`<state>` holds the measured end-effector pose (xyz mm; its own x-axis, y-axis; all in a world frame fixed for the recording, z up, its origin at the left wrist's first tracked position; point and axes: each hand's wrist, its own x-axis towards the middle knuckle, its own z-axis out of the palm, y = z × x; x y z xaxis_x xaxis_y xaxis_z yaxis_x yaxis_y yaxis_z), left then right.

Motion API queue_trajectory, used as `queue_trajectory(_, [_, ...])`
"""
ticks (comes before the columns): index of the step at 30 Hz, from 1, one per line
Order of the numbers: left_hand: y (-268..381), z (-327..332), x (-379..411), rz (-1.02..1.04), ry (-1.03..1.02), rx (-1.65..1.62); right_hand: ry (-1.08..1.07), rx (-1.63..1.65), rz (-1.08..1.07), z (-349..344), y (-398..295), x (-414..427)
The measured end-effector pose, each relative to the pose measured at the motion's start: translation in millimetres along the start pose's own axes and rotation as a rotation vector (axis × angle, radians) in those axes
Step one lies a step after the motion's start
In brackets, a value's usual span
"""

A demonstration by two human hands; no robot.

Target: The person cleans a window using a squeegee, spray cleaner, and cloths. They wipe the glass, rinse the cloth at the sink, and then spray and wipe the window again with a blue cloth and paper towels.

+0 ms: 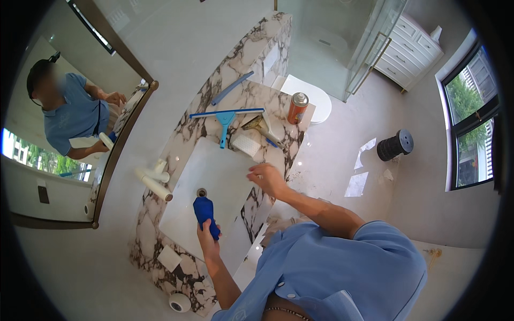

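Note:
My left hand (209, 236) grips a dark blue cloth bundle (204, 210) over the white sink basin (180, 224), close below the drain (201, 192). My right hand (267, 178) hovers at the basin's right edge, holding nothing, its fingers slightly apart. Beyond it on the marble counter lie a white textured sponge or pad (245, 145), a light blue squeegee (225, 120) and a scraper-like tool with a dirty head (257, 124). An orange spray can (298, 108) stands at the counter's far right corner. A blue-grey strip (232, 88) lies near the wall.
A cream faucet (154, 185) juts over the basin's left side. A white square (169, 258) and a white roll-like object (179, 302) sit at the near counter end. A framed mirror (124, 148) hangs left. Beyond are a toilet (321, 104), glass shower door (367, 60) and black spool (391, 146).

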<state>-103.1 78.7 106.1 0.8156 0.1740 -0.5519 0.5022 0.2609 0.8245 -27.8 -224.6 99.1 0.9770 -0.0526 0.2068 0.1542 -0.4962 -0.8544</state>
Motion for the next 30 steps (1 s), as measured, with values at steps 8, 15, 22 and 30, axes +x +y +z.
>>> queue_trajectory(8, [29.2,121.5,-31.4,0.094,-0.028,0.080,0.370,-0.091,0.020,-176.9,125.2,96.4])
queue_trajectory(15, [29.1,301.9,-49.6,0.168,-0.387,0.124,0.384,0.484,0.107,-256.1,140.2,87.0])
queue_trajectory(22, [-53.0,565.0,-49.0,-0.195,-0.949,0.443,0.876,0.635,0.528,-433.8,253.2,-77.0])
queue_trajectory(30, [-128.5,834.8,-64.9,-0.245,-1.582,0.821,1.485,0.746,0.536,-615.8,325.1,-257.1])
